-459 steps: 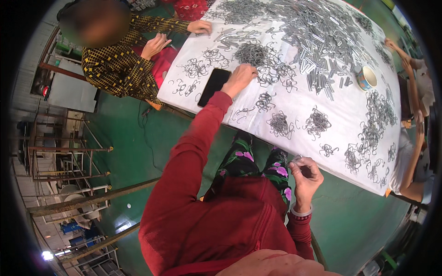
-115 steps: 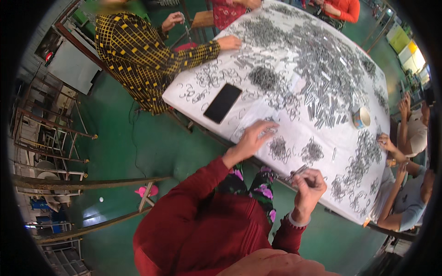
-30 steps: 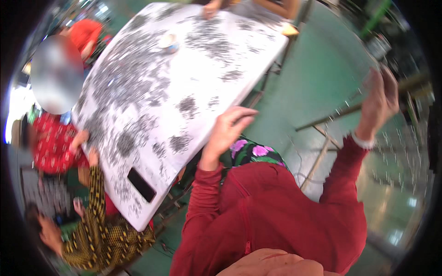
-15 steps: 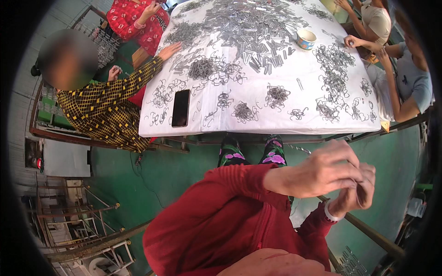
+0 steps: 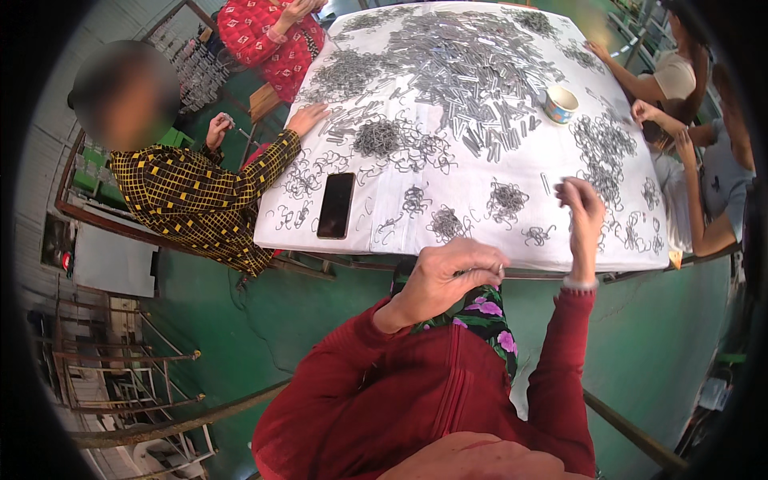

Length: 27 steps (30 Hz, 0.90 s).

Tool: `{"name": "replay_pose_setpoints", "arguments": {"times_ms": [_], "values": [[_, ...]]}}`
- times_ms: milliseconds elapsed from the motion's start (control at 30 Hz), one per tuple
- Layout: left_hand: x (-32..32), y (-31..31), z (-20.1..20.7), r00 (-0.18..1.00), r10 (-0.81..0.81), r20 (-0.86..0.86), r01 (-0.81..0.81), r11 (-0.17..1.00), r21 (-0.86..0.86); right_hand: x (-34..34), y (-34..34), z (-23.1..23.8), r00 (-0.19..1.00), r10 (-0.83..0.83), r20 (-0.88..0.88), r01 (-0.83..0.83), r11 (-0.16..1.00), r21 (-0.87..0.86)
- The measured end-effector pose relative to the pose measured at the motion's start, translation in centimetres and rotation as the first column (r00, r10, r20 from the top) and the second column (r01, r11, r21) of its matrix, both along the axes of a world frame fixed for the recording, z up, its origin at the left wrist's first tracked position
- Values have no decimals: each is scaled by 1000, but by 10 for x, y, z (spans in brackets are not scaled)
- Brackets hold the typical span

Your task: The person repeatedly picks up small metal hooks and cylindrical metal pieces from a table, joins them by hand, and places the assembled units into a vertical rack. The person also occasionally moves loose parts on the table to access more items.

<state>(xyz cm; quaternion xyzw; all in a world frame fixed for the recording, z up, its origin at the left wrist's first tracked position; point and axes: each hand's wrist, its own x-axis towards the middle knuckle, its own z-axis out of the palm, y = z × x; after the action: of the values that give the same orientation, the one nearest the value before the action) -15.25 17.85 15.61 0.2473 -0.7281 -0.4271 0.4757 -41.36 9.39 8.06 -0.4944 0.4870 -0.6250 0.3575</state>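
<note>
My left hand (image 5: 458,276) is in front of the table's near edge, thumb and fingers pinched together. A tiny shiny bit shows at its fingertips, too small to name. My right hand (image 5: 586,214) hovers over the near right part of the table, fingers bent and slightly apart, with nothing visible in them. Just left of its fingertips lies a single small metal strip (image 5: 546,184). Small piles of bent wire hooks (image 5: 507,200) lie nearby on the white cloth (image 5: 472,168). A larger spread of hooks (image 5: 602,152) is beyond my right hand.
A big heap of flat metal strips (image 5: 480,72) covers the table's middle. A paper cup (image 5: 562,104) stands right of it, and a black phone (image 5: 336,206) lies near the left edge. Co-workers sit along both sides, one reaching a hand (image 5: 308,120) onto the cloth.
My hands, together at the right before, have parted. The left has moved left and now pinches in front of the table; the right has reached forward over the cloth. The view has shifted slightly.
</note>
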Motion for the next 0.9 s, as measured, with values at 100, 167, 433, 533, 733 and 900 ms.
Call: {"name": "replay_pose_setpoints", "arguments": {"times_ms": [100, 167, 433, 533, 733, 900], "values": [[19, 6, -9, 996, 45, 77, -49, 997, 52, 19, -79, -49, 966, 191, -173, -142, 955, 260], [24, 8, -16, 996, 55, 75, -63, 991, 117, 39, -127, -83, 874, 178, -452, -41, 955, 295], [34, 16, -27, 991, 117, 61, -120, 992, 42, 79, -219, -147, 605, 26, -796, 111, 987, 117], [35, 15, -32, 990, 132, 39, -134, 990, 41, 73, -218, -147, 613, 28, -789, 89, 991, 104], [30, 10, -46, 990, 143, 9, -143, 986, 85, 61, -191, -120, 724, 88, -684, 72, 977, 202], [21, 1, -68, 996, 65, -64, -48, 970, 240, 56, -135, -71, 977, 203, 62, -212, 931, 297]]}}
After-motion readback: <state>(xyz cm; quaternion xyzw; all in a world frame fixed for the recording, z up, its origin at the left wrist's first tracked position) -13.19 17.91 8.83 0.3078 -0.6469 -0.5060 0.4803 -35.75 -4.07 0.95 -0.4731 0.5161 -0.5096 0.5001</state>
